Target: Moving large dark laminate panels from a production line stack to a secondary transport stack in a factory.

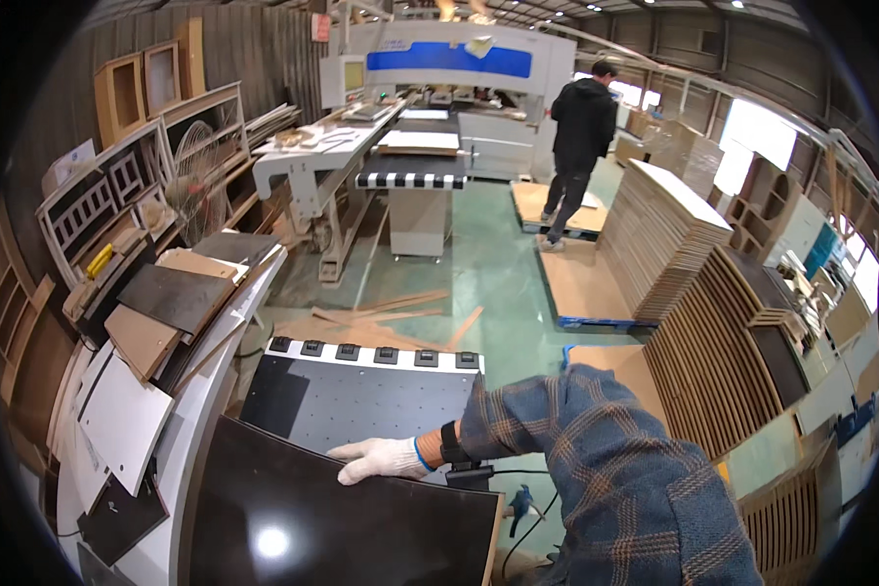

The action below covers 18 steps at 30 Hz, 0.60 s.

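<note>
Out to the left of the dotted grey tabletop (313, 410), here's your heap of loose boards: a white sheet (132, 425) slants down, with a dark board (171, 298) above it, overlapped perhaps to save room. Now the near side of that tabletop, and there it is, your glossy dark panel (347, 518), wide and lying face up; its far edge crosses in front of the tabletop. Your right hand (376, 459), in a white knit glove, lies on that edge, likely steadying the panel, the glove probably sparing your skin. How narrow is the grip? Can't tell; the fingertips' hold beneath is hidden. Your left hand is out of view. Just beyond the tabletop, wood strips (391, 313) litter the floor. And over to its right, a board stack (645, 244) sits squared on a pallet, presumably for steadiness.
</note>
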Tool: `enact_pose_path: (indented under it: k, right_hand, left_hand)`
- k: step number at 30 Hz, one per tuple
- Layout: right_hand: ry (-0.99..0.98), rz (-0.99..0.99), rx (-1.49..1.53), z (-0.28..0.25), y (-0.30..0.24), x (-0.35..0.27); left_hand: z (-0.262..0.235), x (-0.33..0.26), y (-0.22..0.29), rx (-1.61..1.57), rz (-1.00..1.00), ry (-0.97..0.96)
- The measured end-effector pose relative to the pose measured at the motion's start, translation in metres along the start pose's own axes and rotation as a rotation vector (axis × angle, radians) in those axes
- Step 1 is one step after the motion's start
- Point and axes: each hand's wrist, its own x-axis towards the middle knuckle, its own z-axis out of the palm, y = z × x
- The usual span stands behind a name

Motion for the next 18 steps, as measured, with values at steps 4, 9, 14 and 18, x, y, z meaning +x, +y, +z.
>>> enact_pose_path:
  k: [4,9,14,18]
  right_hand:
    - [0.072,-0.002,-0.078,0.056,-0.049,-0.04]
    - [0.177,-0.029,-0.259,0.126,-0.08,-0.098]
    - [0.366,-0.033,-0.179,0.214,-0.056,-0.156]
    - [0.461,-0.098,-0.031,0.275,-0.018,-0.204]
  left_hand:
    - [-0.046,0.002,-0.014,-0.05,-0.089,-0.1]
    - [-0.088,0.023,-0.057,-0.078,0.281,-0.165]
    - [-0.142,0.033,-0.038,0.043,0.151,-0.208]
    - [-0.181,0.042,-0.038,0.247,0.536,-0.333]
